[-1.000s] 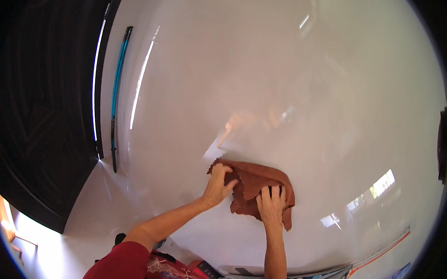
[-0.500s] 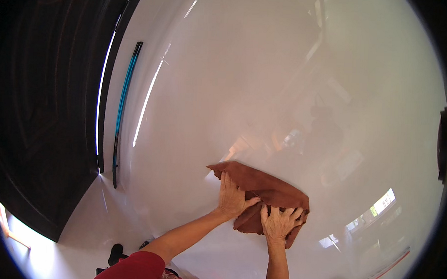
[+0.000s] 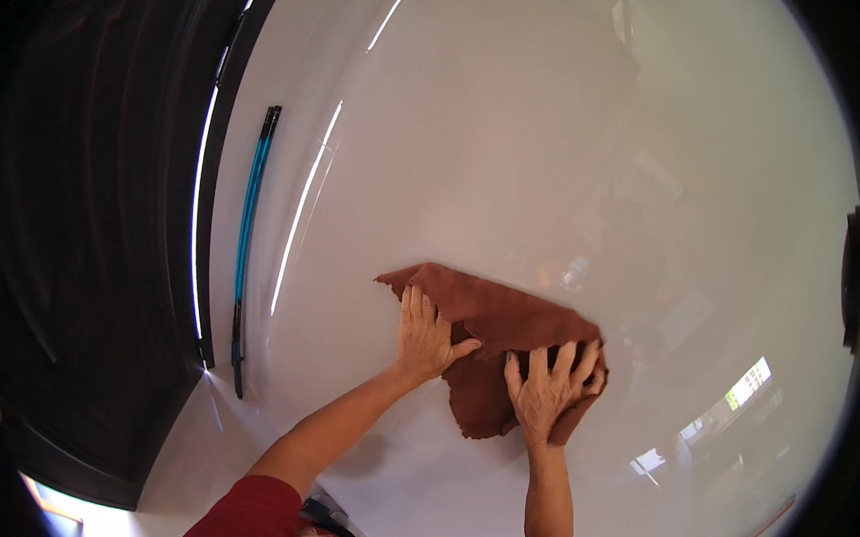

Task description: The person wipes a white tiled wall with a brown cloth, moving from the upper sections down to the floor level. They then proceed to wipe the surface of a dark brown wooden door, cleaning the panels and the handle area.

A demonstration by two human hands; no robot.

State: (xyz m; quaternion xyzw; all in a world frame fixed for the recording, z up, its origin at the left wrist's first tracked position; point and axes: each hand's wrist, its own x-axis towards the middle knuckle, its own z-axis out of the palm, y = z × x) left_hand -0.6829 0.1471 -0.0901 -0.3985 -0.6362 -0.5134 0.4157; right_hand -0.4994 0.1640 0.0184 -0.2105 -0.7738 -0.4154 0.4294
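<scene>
brown sheet (image 3: pixel 504 304) pushed out and opened up

the sheet lies on a shiny white surface (image 3: pixel 434 155), in front of the person and under both hands. it may be cloth or soft leather; i cannot tell which. one second ago it was bunched up. now its far edge runs in a long, nearly straight slant, and its left tip pokes out past the left hand (image 3: pixel 422 339). it has also gone a bit farther from the person than half a second ago.

the left hand lies nearly flat on the sheet's left part, fingers close side by side, thumb stuck out. the right hand (image 3: pixel 544 396) is on the right end, fingers spread wide with bent tips. i cannot tell if those tips nip a bit of the sheet. the two thumbs sit a little more apart than half a second ago.

for the work in hand, this looks like some good smoothing on the far side. the near side still looks messy, with a fold between the hands and a bent flap under the right one. thin blue sticks (image 3: pixel 253 196) lie well apart, off to the left.
</scene>
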